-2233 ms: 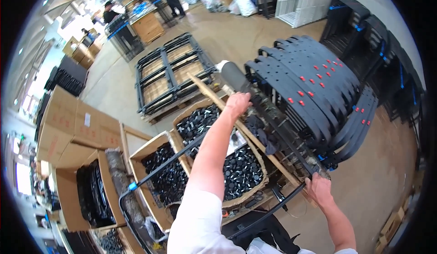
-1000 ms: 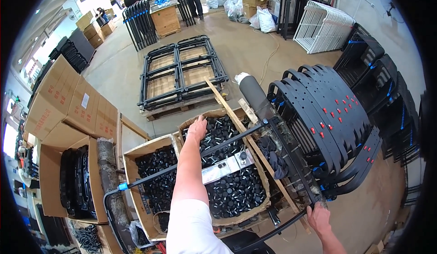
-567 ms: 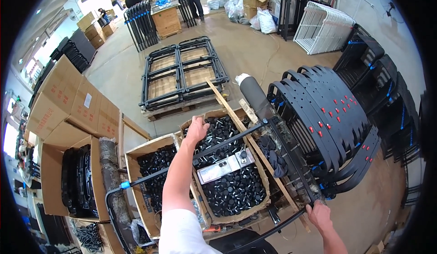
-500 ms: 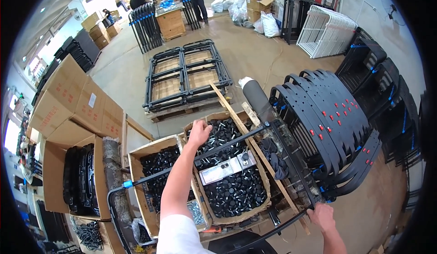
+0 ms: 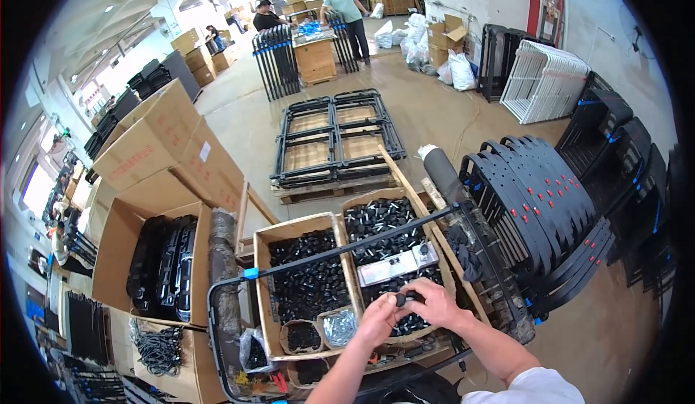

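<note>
- Handling black knob [image 5: 400, 300] over parts box [image 5: 446, 274]: apparent step.
- Left hand [image 5: 378, 320] pinches it; right hand [image 5: 436, 305] curled alongside, hold unclear.
- Next move likely needs steady pinch.

Black on the knob [image 5: 400, 300] at lower middle and along the tubular frame [image 5: 326, 253] crossing the centre, with bright blue on its left clip [image 5: 251, 274]. Black flecked with silver across the heaped bolts [image 5: 376, 216] at centre; pale silver on the metal plate [image 5: 387, 268] among them and on the small fasteners [image 5: 340, 328] lower down. Brown marked with red on the large carton [image 5: 156, 143] at left. Charcoal dotted with red on the curved panels [image 5: 532, 179] at right; white on the rack [image 5: 543, 78] at upper right and the sleeve [image 5: 543, 386] below.
</note>
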A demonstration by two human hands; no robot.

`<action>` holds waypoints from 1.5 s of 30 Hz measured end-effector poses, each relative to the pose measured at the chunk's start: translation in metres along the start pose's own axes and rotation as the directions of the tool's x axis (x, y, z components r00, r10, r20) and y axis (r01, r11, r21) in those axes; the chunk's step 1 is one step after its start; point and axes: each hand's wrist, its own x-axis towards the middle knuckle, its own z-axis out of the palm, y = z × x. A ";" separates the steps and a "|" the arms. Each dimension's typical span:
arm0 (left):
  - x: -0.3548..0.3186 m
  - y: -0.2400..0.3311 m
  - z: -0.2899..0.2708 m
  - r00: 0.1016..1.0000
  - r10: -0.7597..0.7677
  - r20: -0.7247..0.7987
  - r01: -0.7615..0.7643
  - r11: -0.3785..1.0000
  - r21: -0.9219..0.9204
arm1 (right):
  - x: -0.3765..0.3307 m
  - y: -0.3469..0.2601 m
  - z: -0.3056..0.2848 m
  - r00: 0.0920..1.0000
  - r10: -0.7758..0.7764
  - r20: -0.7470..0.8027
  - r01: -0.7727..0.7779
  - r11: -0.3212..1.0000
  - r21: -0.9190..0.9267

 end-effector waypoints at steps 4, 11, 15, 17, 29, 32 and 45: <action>-0.055 -0.003 -0.024 0.998 -0.056 -0.038 0.057 0.998 0.012 | -0.024 -0.028 0.039 0.999 -0.032 -0.022 0.031 0.998 -0.055; -0.136 0.004 -0.061 0.990 -0.141 -0.026 0.132 0.967 -0.219 | -0.060 -0.079 0.100 0.997 0.031 0.067 -0.023 0.994 -0.105; -0.183 0.021 -0.080 0.989 -0.064 -0.134 0.049 0.992 -0.113 | -0.076 -0.080 0.121 0.983 0.181 0.002 -0.181 0.981 -0.068; -0.203 0.032 -0.090 0.971 -0.092 -0.219 0.111 0.991 0.076 | -0.092 -0.065 0.127 0.953 0.293 -0.073 -0.274 0.941 0.198; -0.239 -0.011 -0.084 0.971 -0.197 -0.133 0.228 0.930 0.287 | -0.100 -0.085 0.117 0.821 0.565 -0.079 -0.482 0.762 0.432; -0.232 -0.040 -0.080 0.980 -0.175 -0.095 0.199 0.872 0.447 | -0.102 -0.075 0.115 0.828 0.559 -0.041 -0.500 0.770 0.397; -0.218 -0.066 -0.043 0.995 0.085 0.043 -0.063 0.251 0.966 | -0.127 -0.017 0.074 0.842 0.540 0.011 -0.488 0.752 0.442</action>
